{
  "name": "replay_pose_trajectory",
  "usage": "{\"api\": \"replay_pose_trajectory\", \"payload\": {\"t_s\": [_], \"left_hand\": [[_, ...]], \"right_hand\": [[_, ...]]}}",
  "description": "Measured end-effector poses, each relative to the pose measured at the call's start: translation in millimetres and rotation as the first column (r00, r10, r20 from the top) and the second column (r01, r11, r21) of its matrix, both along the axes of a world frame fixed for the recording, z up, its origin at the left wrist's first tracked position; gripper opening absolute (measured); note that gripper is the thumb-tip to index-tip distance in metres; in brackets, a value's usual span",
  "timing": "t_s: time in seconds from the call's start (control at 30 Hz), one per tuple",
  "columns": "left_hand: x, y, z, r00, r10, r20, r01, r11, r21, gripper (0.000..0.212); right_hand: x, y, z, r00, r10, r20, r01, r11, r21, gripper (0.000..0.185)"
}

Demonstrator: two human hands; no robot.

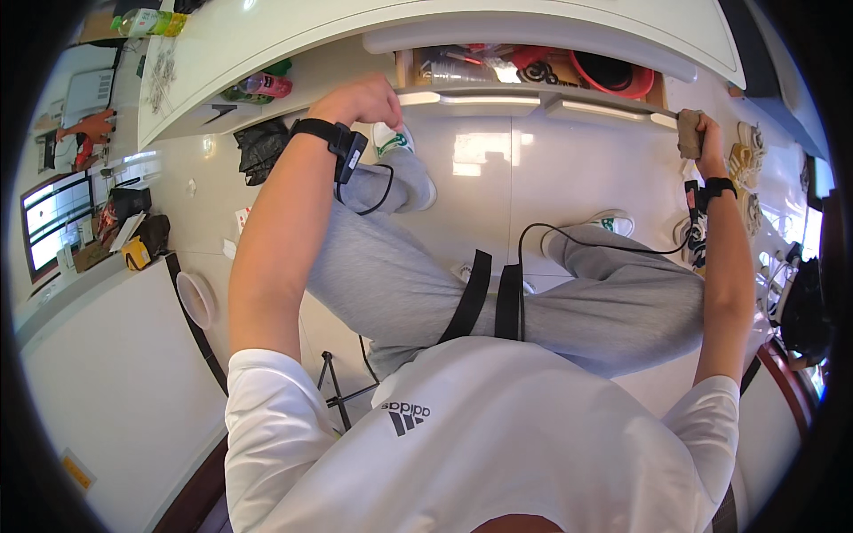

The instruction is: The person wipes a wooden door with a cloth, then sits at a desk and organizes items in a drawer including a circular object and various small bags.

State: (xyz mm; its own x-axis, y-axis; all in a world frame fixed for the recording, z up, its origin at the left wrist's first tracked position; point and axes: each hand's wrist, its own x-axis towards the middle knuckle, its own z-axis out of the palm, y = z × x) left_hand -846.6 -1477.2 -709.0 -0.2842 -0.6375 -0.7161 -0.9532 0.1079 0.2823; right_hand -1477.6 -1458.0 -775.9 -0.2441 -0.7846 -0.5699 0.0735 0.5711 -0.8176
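In front of me, a drawer is pulled out from under a white tabletop. My left hand is at the left end of the drawer front, its fingers bent downward. Whether it grips the edge or only rests by it, I cannot tell. A folded brown-grey cloth is held in my right hand, beside the drawer front's right end. Inside the drawer lie a red plastic bowl with something black in it, a clear plastic container and several small red and black items.
Under the table at left are a pink-labelled bottle and a black plastic bag. A drink bottle lies at the tabletop's far left. Shoes line the floor at right. Black cables run from both wrist straps.
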Motion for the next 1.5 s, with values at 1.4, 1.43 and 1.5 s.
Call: {"api": "replay_pose_trajectory", "payload": {"t_s": [1.4, 1.43, 1.5], "left_hand": [[-88, 16, 81, 0.937, -0.132, -0.324, -0.004, 0.922, -0.387, 0.009], [-89, 14, 80, 0.927, -0.148, -0.345, -0.005, 0.914, -0.406, 0.009], [-92, 13, 77, 0.919, -0.164, -0.360, -0.003, 0.907, -0.422, 0.010]], "right_hand": [[51, 7, 127, 0.793, -0.011, -0.608, -0.283, 0.878, -0.385, 0.030], [64, 0, 135, 0.865, -0.044, -0.500, -0.238, 0.841, -0.485, 0.030], [87, -19, 148, 0.925, -0.066, -0.374, -0.175, 0.799, -0.575, 0.032]]}}
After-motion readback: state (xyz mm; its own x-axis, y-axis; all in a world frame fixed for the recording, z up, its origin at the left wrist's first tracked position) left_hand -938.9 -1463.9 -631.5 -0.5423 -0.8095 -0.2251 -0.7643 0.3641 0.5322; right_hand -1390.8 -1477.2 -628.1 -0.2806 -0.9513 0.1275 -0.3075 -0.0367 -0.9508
